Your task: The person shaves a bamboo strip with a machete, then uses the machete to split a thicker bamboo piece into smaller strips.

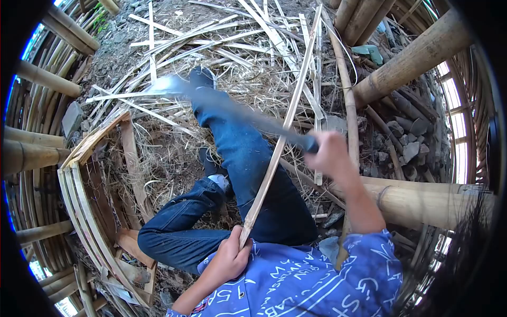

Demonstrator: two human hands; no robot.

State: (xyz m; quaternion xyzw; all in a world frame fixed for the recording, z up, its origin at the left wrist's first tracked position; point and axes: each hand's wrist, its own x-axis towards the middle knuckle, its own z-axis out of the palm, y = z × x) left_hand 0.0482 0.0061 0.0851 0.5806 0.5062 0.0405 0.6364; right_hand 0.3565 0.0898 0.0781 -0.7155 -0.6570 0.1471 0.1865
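Note:
My right hand (331, 153) is closed round the dark handle of a machete (237, 112). Its long blade is smeared by motion and reaches up and left over my shin, crossing the strip in this view. Low by my waist, my left hand (232, 257) grips the near end of a long bamboo strip (278, 150). The strip slants up and away across my thigh, its far end above the litter of cut pieces. My legs in blue jeans (237, 148) are below, one stretched forward and one bent.
Split bamboo strips (211, 39) and curly shavings (158, 164) litter the ground ahead. A wooden crate-like frame (87, 211) stands at the left. Thick bamboo poles (417, 55) rise on the right, one lying by my right elbow (428, 203). Stones (412, 150) lie beyond it.

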